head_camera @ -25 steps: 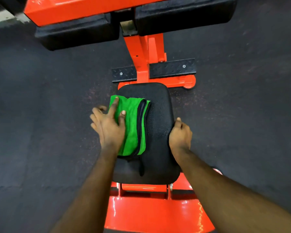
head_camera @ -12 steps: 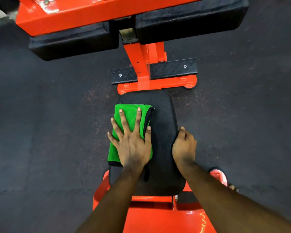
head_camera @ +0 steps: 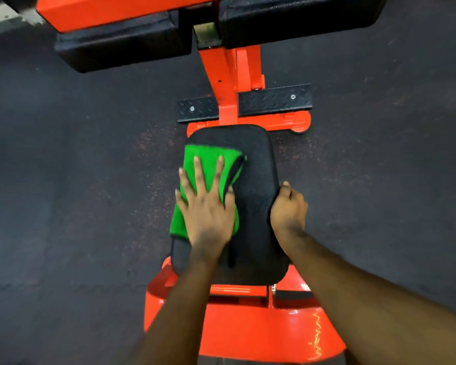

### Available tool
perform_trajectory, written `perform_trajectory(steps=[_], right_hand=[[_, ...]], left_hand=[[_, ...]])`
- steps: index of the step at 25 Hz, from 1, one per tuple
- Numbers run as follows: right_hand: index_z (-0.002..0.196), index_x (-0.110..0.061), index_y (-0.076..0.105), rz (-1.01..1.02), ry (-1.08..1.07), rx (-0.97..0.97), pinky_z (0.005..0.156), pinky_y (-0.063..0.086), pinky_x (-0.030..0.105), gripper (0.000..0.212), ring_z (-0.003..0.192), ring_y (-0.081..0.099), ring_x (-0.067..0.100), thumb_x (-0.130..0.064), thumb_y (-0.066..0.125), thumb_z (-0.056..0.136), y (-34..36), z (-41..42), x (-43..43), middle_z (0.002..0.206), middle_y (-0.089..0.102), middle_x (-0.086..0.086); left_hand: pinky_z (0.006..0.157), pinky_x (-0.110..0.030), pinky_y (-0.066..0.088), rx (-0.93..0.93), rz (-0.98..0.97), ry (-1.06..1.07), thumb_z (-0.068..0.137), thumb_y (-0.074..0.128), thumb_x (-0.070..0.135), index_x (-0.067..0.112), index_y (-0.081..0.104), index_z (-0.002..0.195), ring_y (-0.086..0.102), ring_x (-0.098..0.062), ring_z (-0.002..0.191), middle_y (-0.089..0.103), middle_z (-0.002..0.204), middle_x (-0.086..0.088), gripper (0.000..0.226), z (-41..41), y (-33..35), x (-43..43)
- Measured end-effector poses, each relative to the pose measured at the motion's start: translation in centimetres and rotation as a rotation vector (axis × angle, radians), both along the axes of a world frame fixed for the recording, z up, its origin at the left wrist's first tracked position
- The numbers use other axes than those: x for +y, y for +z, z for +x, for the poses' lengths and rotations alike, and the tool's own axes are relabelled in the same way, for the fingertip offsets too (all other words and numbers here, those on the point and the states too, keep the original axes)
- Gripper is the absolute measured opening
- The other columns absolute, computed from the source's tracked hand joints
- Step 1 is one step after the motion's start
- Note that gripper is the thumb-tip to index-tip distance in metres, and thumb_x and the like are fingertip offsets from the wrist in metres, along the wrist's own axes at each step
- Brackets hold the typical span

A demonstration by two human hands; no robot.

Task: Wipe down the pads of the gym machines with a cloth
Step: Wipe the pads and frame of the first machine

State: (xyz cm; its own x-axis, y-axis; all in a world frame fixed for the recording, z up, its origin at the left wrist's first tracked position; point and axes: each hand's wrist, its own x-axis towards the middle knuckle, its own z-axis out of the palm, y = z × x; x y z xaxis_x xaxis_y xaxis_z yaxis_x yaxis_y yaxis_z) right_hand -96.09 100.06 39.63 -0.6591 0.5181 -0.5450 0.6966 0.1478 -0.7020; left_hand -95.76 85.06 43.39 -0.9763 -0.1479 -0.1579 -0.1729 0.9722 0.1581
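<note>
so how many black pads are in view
3: the seat pad centre, under the green cloth; the upper left pad and upper right pad at top. Others may be out of frame.

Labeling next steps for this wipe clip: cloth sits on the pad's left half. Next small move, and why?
Probably slide the cloth rightward across the pad. The left hand presses it flat on the left half, the right half lies bare, and the right hand grips the right edge, likely steadying the pad.

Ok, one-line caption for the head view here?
Left hand presses green cloth on the black seat pad; right hand grips its edge.
</note>
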Motion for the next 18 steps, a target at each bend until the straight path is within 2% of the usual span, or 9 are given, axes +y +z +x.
perform_trajectory(steps=[2, 4, 6, 9, 13, 16, 18], right_hand=[[0.096, -0.005, 0.069, -0.017, -0.013, 0.034, 0.082, 0.045, 0.046, 0.05, 0.099, 0.059, 0.043, -0.041, 0.035, 0.106, -0.1, 0.1, 0.1, 0.106, 0.068, 0.023], [0.091, -0.005, 0.067, -0.026, -0.011, 0.056, 0.077, 0.04, 0.043, 0.048, 0.098, 0.058, 0.043, -0.039, 0.036, 0.106, -0.1, 0.1, 0.1, 0.104, 0.068, 0.023], [0.089, -0.005, 0.066, -0.03, -0.015, 0.074, 0.075, 0.038, 0.042, 0.047, 0.097, 0.058, 0.043, -0.037, 0.037, 0.107, -0.4, 0.1, 0.2, 0.101, 0.068, 0.024], [0.093, -0.006, 0.068, -0.032, -0.012, 0.07, 0.081, 0.048, 0.048, 0.051, 0.095, 0.06, 0.042, -0.042, 0.035, 0.106, -0.9, 0.3, 0.1, 0.1, 0.069, 0.021], [0.093, -0.007, 0.069, -0.038, -0.02, 0.088, 0.085, 0.049, 0.051, 0.051, 0.093, 0.061, 0.038, -0.041, 0.034, 0.106, -1.0, 0.4, 0.1, 0.098, 0.069, 0.017], [0.081, -0.01, 0.064, -0.067, -0.013, 0.094, 0.08, 0.048, 0.047, 0.048, 0.088, 0.06, 0.035, -0.039, 0.034, 0.106, -0.6, 0.2, 0.3, 0.091, 0.068, 0.014], [0.071, -0.013, 0.057, -0.092, -0.019, 0.102, 0.076, 0.047, 0.046, 0.048, 0.083, 0.06, 0.033, -0.037, 0.035, 0.105, -0.5, 0.2, 0.4, 0.081, 0.065, 0.009]], left_hand=[[0.12, -0.06, 0.016, -0.034, -0.011, -0.01, 0.096, 0.031, 0.054, 0.052, 0.001, 0.156, -0.008, -0.033, 0.155, -0.009, 0.169, 0.004, 0.067, 6.8, 0.2, -0.5], [0.12, -0.06, 0.016, -0.064, -0.003, 0.029, 0.096, 0.028, 0.058, 0.053, 0.001, 0.155, -0.011, -0.03, 0.154, -0.012, 0.168, 0.006, 0.065, 8.8, -0.2, -0.8], [0.12, -0.059, 0.016, -0.062, -0.019, 0.076, 0.096, 0.026, 0.06, 0.054, 0.002, 0.155, -0.011, -0.03, 0.154, -0.013, 0.168, 0.006, 0.064, 7.1, -0.3, -0.5], [0.118, -0.058, 0.017, -0.051, -0.056, 0.084, 0.097, 0.023, 0.062, 0.053, 0.002, 0.155, -0.005, -0.034, 0.154, -0.01, 0.169, 0.003, 0.063, 3.5, -0.6, -0.2], [0.112, -0.059, 0.029, -0.025, -0.025, 0.114, 0.099, 0.029, 0.061, 0.052, 0.004, 0.155, 0.017, -0.038, 0.149, -0.002, 0.169, 0.0, 0.062, -4.0, -0.8, -1.2], [0.109, -0.057, 0.034, -0.088, 0.106, 0.151, 0.099, 0.033, 0.06, 0.051, 0.005, 0.156, 0.032, -0.04, 0.14, 0.005, 0.168, -0.001, 0.064, -9.1, -0.1, -2.1], [0.113, -0.057, 0.031, -0.075, 0.102, 0.119, 0.099, 0.032, 0.06, 0.05, 0.005, 0.156, 0.029, -0.04, 0.144, 0.006, 0.168, -0.001, 0.064, -8.8, -0.2, -2.4]])
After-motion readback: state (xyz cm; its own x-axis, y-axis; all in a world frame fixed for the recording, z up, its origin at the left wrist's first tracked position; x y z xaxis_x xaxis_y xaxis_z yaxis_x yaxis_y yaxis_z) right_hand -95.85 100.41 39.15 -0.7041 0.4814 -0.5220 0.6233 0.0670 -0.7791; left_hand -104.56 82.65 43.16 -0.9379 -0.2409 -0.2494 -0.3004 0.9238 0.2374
